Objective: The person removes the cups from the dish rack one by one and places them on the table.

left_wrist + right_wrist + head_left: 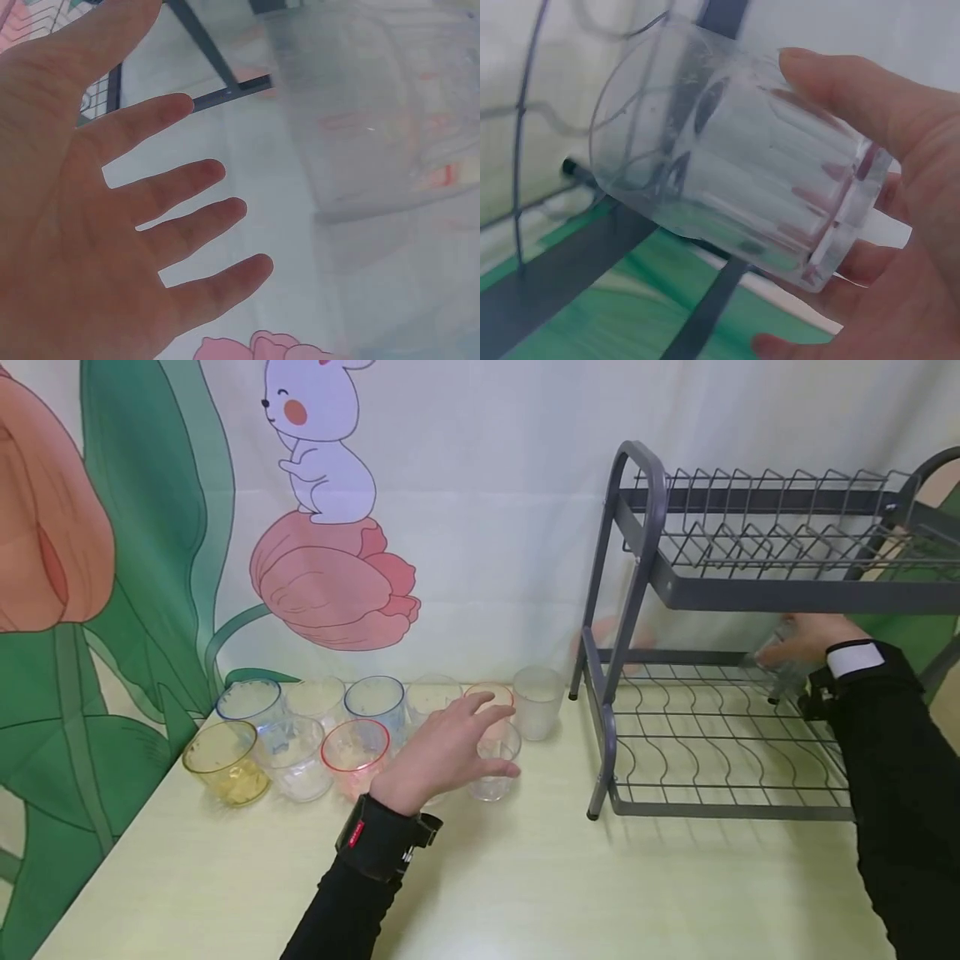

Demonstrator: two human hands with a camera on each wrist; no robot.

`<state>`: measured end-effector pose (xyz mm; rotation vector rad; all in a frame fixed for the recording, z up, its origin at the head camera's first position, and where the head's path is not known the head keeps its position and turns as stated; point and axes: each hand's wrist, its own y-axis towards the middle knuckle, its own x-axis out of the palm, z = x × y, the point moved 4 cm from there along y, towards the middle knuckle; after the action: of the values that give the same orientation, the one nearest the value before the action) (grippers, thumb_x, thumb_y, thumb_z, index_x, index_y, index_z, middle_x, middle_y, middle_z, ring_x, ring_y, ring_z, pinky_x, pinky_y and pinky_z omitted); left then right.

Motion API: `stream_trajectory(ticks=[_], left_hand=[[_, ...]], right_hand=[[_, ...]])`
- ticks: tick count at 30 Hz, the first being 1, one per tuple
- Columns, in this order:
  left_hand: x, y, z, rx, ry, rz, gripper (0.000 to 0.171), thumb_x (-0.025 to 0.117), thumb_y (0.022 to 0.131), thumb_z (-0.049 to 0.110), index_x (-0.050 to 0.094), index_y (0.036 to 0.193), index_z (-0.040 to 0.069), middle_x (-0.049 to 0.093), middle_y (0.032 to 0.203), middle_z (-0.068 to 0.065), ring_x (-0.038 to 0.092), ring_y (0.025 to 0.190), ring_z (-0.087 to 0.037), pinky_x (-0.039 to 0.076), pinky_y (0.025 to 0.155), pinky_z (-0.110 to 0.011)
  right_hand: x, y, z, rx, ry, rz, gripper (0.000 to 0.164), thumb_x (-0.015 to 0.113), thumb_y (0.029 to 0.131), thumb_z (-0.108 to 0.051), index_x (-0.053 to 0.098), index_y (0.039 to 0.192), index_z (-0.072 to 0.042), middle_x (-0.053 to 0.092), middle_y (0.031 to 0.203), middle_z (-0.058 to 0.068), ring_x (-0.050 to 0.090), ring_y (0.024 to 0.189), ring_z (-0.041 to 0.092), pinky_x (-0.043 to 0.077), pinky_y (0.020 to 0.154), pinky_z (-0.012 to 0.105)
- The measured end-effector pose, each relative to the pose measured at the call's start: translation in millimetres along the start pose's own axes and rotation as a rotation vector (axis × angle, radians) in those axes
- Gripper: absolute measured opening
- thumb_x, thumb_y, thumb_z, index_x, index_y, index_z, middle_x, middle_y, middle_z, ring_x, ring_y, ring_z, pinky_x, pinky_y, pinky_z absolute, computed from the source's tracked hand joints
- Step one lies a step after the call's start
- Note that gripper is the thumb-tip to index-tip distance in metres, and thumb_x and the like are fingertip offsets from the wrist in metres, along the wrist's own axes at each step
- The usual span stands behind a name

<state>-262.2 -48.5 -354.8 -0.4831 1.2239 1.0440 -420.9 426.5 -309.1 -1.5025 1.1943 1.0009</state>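
My right hand (810, 639) grips a clear glass tumbler (742, 157) between the rack's two tiers. Its thumb lies along the glass's side and the fingers curl round near the thick base. The tumbler is tilted, its rim close to the wires of the lower tier. My left hand (446, 747) hovers over the right part of the glass group, fingers spread, holding nothing. Just past its fingertips stand a small clear glass (493, 787) and a frosted glass (537, 710). A red-rimmed glass (352, 752) stands left of this hand.
A grey two-tier dish rack (735, 812) stands at the right; its upper tier (810, 595) overhangs the right hand. Farther left are a yellow glass (240, 781), blue-rimmed glasses (258, 714) and other clear ones. A printed curtain (480, 527) hangs behind the table (510, 893).
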Motion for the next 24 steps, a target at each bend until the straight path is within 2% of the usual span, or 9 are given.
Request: stream_trajectory(ticks=[5,8,12,14,15,17,18,21,24], left_hand=[[-7.0,1.4,5.2,-0.007,-0.069,0.018,0.078,0.080,0.076,0.051,0.052,0.142,0.018,0.040,0.149,-0.009,0.042,0.133,-0.030,0.040,0.104,-0.048],[-9.0,1.1,6.8,-0.036,-0.122,-0.009,0.083,0.080,0.076,0.051,0.048,0.145,0.019,0.037,0.151,-0.009,0.037,0.136,-0.028,0.039,0.106,-0.046],[-9.4,1.7,8.3,-0.050,-0.177,-0.038,0.088,0.081,0.075,0.052,0.044,0.148,0.021,0.033,0.154,-0.008,0.032,0.139,-0.027,0.038,0.107,-0.047],[-9.6,2.7,9.5,-0.047,-0.204,-0.040,0.090,0.082,0.074,0.052,0.042,0.149,0.022,0.031,0.155,-0.009,0.031,0.140,-0.027,0.037,0.107,-0.047],[-9.6,3.5,10.1,-0.043,-0.215,-0.039,0.091,0.082,0.073,0.052,0.041,0.149,0.023,0.031,0.155,-0.009,0.031,0.140,-0.027,0.037,0.107,-0.046],[-10.6,5.6,12.6,-0.033,-0.236,-0.032,0.093,0.082,0.073,0.052,0.040,0.150,0.023,0.030,0.155,-0.009,0.032,0.140,-0.027,0.038,0.107,-0.046],[-11.3,6.9,14.1,-0.029,-0.247,-0.030,0.094,0.083,0.072,0.052,0.040,0.150,0.024,0.029,0.156,-0.010,0.032,0.140,-0.027,0.038,0.107,-0.045],[-13.8,11.6,19.9,-0.017,-0.272,-0.023,0.094,0.083,0.072,0.052,0.039,0.151,0.025,0.028,0.156,-0.009,0.032,0.140,-0.028,0.038,0.107,-0.045],[-16.1,16.3,26.0,-0.007,-0.281,-0.013,0.094,0.082,0.072,0.053,0.039,0.151,0.026,0.029,0.156,-0.009,0.033,0.140,-0.028,0.037,0.106,-0.050]], right_hand=[[-1.6,-5.8,-11.7,-0.040,0.017,0.028,0.117,0.065,0.079,-0.069,0.020,0.147,0.015,0.029,0.137,0.044,0.036,0.115,0.062,0.037,0.086,0.070],[0.8,-11.4,-25.0,-0.084,0.036,0.080,0.112,0.066,0.081,-0.067,0.024,0.147,0.013,0.033,0.136,0.042,0.039,0.115,0.059,0.038,0.087,0.068],[4.1,-23.2,-35.9,-0.113,0.069,0.140,0.098,0.068,0.086,-0.056,0.029,0.147,0.011,0.036,0.136,0.040,0.034,0.121,0.060,0.024,0.099,0.072],[6.2,-28.0,-35.7,-0.115,0.084,0.166,0.097,0.067,0.086,-0.056,0.030,0.147,0.010,0.039,0.133,0.041,0.033,0.120,0.060,0.011,0.105,0.072],[8.3,-30.0,-34.4,-0.106,0.104,0.178,0.098,0.066,0.086,-0.058,0.029,0.147,0.009,0.041,0.132,0.041,0.035,0.119,0.059,0.011,0.105,0.072],[13.3,-33.9,-32.9,-0.087,0.161,0.215,0.105,0.065,0.083,-0.065,0.027,0.150,0.006,0.044,0.130,0.039,0.038,0.117,0.057,0.015,0.105,0.071],[18.1,-34.0,-30.3,-0.069,0.189,0.253,0.103,0.064,0.082,-0.067,0.028,0.152,0.000,0.047,0.129,0.034,0.044,0.115,0.050,0.023,0.103,0.069],[29.0,-45.3,-36.1,-0.051,0.310,0.336,0.103,0.065,0.079,-0.069,0.028,0.153,-0.008,0.050,0.123,0.026,0.052,0.104,0.042,0.043,0.079,0.062],[38.9,-62.6,-51.4,-0.057,0.413,0.418,0.096,0.066,0.081,-0.065,0.031,0.152,-0.011,0.053,0.113,0.020,0.060,0.088,0.030,0.049,0.067,0.049]])
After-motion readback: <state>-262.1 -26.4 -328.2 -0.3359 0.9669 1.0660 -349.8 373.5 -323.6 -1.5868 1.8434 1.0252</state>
